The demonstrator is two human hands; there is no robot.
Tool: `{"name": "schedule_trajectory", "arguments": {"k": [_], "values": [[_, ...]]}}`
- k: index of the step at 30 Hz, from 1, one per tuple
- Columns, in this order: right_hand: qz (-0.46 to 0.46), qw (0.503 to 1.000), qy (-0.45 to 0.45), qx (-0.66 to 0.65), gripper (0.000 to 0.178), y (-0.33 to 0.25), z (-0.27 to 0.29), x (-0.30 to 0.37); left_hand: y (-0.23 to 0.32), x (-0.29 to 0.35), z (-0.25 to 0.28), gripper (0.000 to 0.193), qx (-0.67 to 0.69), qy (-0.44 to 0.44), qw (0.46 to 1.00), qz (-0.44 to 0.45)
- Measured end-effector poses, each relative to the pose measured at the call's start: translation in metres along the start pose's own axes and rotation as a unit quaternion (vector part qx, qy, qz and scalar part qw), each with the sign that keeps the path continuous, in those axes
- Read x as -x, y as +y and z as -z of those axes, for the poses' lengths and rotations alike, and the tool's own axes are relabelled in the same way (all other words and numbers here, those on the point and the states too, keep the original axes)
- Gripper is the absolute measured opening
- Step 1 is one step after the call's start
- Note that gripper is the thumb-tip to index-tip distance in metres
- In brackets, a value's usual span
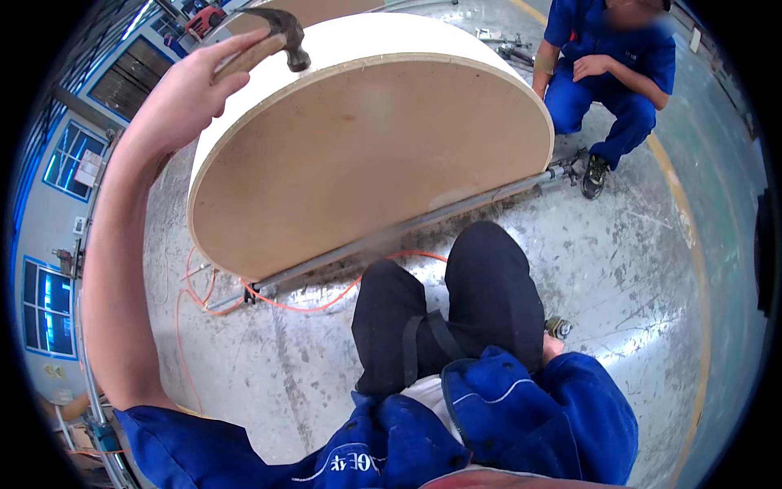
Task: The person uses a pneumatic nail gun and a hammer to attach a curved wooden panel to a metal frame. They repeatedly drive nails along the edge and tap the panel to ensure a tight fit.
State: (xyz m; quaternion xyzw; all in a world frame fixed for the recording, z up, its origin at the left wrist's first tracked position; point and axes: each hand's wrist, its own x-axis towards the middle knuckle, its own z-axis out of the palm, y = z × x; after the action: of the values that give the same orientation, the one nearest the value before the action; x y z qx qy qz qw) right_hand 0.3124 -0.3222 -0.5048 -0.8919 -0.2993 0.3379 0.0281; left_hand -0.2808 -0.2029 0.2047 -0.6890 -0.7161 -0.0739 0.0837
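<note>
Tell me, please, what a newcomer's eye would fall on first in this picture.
Most likely the big rounded board, tan-faced with a white curved side, filling the upper middle. Next comes the claw hammer, held by its wooden handle in the left hand, at the board's upper left. At the upper right, a person in blue crouches beside the board.

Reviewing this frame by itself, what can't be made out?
All in the head view:
Right hand: mostly hidden by the thigh and blue sleeve; whether it grips the metal object is unclear.
Hammer: the handle's end is covered by the left hand.
Rounded piece: its far side is hidden by its own bulk.
</note>
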Motion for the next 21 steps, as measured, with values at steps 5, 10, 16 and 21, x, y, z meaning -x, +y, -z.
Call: {"name": "schedule_trajectory", "arguments": {"k": [5,10,16,21], "values": [[-0.007,1.000,-0.018,0.021,0.062,-0.009,-0.001,0.007,0.006,0.004,-0.004,0.051,0.089,0.172,0.981,-0.010],[-0.007,1.000,-0.016,0.012,0.060,-0.028,0.013,0.040,-0.004,-0.005,-0.001,0.053,-0.022,-0.016,0.999,-0.025],[-0.040,0.999,-0.014,-0.031,0.061,-0.031,0.011,0.040,0.000,0.004,-0.025,0.052,-0.042,0.090,0.993,-0.070],[-0.054,0.997,-0.026,-0.051,0.060,-0.045,0.020,0.041,0.002,-0.014,-0.001,0.053,-0.033,0.060,0.994,-0.082]]}}
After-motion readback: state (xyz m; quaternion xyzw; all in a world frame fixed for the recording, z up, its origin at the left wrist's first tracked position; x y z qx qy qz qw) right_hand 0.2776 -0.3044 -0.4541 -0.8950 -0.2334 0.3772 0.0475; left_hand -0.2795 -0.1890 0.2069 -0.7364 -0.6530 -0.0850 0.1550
